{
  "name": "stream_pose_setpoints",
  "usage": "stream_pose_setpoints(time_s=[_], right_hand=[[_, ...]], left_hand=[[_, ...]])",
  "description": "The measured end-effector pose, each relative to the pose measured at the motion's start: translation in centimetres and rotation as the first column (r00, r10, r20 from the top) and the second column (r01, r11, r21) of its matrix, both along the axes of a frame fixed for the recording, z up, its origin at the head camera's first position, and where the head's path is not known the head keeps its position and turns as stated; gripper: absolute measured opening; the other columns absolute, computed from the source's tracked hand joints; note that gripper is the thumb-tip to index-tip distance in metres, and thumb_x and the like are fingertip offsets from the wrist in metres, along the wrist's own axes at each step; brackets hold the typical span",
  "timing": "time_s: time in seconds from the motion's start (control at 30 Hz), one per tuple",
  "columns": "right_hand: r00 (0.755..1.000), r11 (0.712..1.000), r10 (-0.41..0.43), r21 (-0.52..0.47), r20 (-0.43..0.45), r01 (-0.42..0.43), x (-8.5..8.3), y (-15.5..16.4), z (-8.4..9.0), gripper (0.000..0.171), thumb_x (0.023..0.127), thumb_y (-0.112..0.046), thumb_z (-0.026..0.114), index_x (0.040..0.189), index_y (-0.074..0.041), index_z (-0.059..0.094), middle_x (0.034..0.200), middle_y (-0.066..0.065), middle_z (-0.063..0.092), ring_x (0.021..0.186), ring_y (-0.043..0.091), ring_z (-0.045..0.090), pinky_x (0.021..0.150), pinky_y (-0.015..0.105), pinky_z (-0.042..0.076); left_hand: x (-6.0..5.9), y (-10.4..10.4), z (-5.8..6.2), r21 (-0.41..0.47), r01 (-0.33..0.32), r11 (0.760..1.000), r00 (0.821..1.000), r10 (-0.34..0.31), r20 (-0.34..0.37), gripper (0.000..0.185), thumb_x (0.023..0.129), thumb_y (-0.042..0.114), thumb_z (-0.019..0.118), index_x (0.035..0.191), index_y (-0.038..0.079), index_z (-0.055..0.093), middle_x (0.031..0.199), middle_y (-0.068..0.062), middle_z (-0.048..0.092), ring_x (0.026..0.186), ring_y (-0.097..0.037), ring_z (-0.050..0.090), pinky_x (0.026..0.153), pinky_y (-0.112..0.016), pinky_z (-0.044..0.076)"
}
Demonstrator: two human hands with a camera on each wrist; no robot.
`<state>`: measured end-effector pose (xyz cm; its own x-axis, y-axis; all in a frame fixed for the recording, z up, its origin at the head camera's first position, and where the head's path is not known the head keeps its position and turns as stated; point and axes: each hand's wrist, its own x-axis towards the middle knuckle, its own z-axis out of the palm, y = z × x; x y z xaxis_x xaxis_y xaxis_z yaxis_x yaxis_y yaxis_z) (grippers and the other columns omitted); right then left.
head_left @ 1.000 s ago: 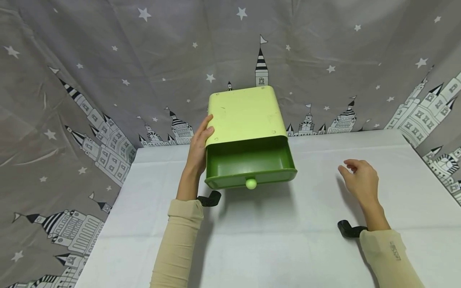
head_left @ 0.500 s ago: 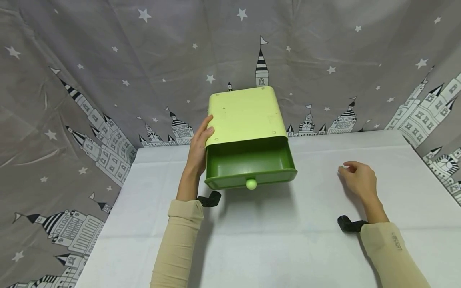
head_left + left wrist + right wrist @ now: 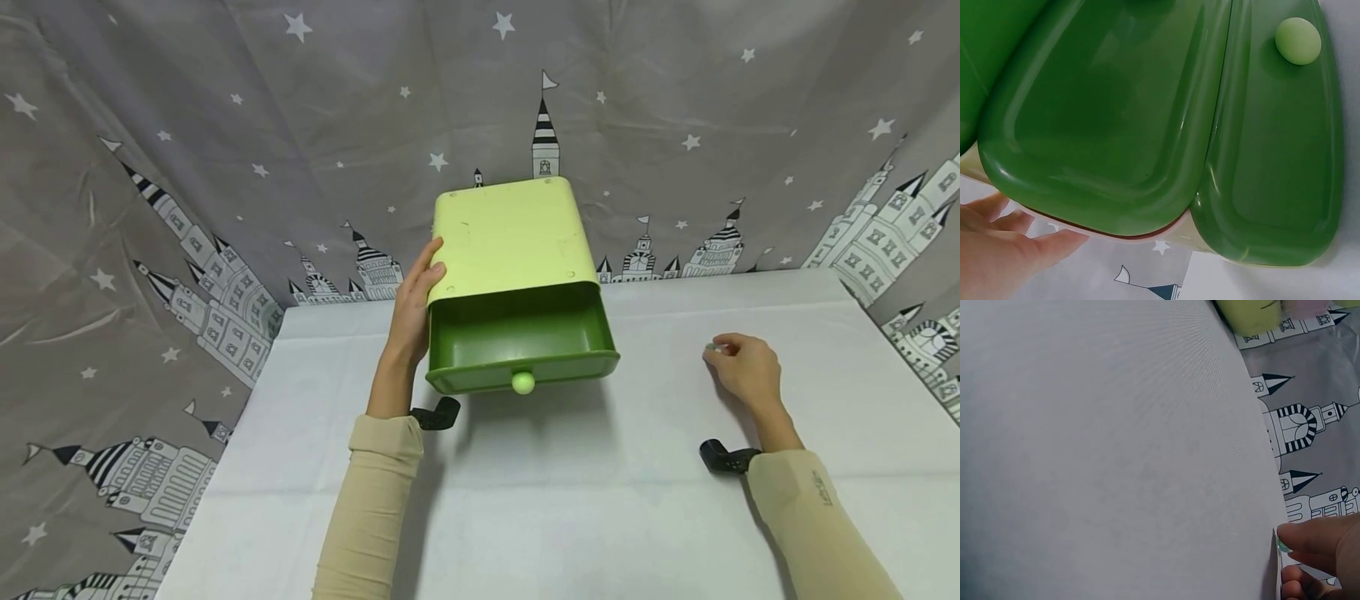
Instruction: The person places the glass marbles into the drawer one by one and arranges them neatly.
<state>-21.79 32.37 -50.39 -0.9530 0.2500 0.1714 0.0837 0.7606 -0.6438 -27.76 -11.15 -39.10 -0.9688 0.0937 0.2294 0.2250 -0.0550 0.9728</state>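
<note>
A pale yellow drawer box (image 3: 506, 237) stands on the table with its top drawer (image 3: 521, 333) pulled out; the drawer is dark green inside, with a light green knob (image 3: 523, 383) on its front. My left hand (image 3: 412, 317) rests against the box's left side, fingers extended along it. In the left wrist view another green drawer front (image 3: 1110, 119) sits beside the pulled-out one. Off to the right, my right hand (image 3: 750, 371) pinches a small, glassy green piece (image 3: 1284, 545) between thumb and finger, just above the tabletop. Fingertips cover most of that piece.
White cloth covers the table (image 3: 562, 517). Behind and at the sides hangs a grey curtain (image 3: 337, 108) printed with castles and stars. Yellow-green (image 3: 1250, 315) and pink soft-looking things (image 3: 1305, 307) appear beyond the table edge in the right wrist view.
My right hand has shifted slightly left and its thumb and finger have closed together; a small piece now shows at their tips. The left hand and the drawer box stay put.
</note>
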Motion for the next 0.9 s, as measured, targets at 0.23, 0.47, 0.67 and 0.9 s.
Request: stream_pose_setpoints(time_s=[0.23, 0.47, 0.67, 0.9], right_hand=[[1.0, 1.0, -0.006, 0.018, -0.03, 0.007, -0.06, 0.2, -0.05, 0.024, 0.089, -0.008, 0.066, 0.102, 0.012, 0.069, 0.08, 0.021, 0.063, 0.071, 0.034, 0.056, 0.06, 0.039, 0.038], [1.0, 1.0, -0.015, 0.015, -0.023, 0.015, -0.15, 0.15, -0.22, 0.023, 0.089, -0.008, 0.067, 0.099, 0.012, 0.069, 0.077, 0.018, 0.062, 0.071, 0.033, 0.055, 0.061, 0.039, 0.037], [1.0, 0.999, -0.015, 0.029, -0.019, 0.015, -0.14, 0.12, -0.05, 0.023, 0.088, -0.008, 0.067, 0.099, 0.012, 0.069, 0.077, 0.019, 0.063, 0.071, 0.034, 0.057, 0.061, 0.039, 0.038], [1.0, 1.0, -0.01, 0.025, 0.006, 0.01, 0.05, -0.08, 0.19, 0.025, 0.089, -0.009, 0.067, 0.101, 0.013, 0.068, 0.081, 0.022, 0.065, 0.074, 0.036, 0.059, 0.062, 0.041, 0.04]], left_hand=[[0.04, 0.09, 0.07, 0.012, 0.008, 1.0, 1.0, -0.008, -0.001, 0.054, 0.102, 0.03, 0.048, 0.154, 0.019, 0.038, 0.16, 0.003, 0.026, 0.144, -0.014, 0.024, 0.114, -0.041, 0.026], [0.05, 0.02, -0.02, 0.008, -0.001, 1.0, 1.0, 0.001, 0.005, 0.053, 0.103, 0.03, 0.048, 0.154, 0.02, 0.039, 0.159, 0.005, 0.026, 0.144, -0.013, 0.023, 0.114, -0.041, 0.025], [0.0, -0.01, -0.05, -0.002, -0.01, 1.0, 1.0, 0.01, 0.001, 0.053, 0.102, 0.03, 0.048, 0.153, 0.019, 0.039, 0.159, 0.005, 0.028, 0.144, -0.012, 0.023, 0.115, -0.039, 0.022], [0.12, -0.02, 0.03, -0.008, -0.016, 1.0, 1.0, 0.017, 0.006, 0.053, 0.102, 0.029, 0.048, 0.153, 0.019, 0.039, 0.159, 0.005, 0.028, 0.144, -0.012, 0.022, 0.115, -0.039, 0.022]])
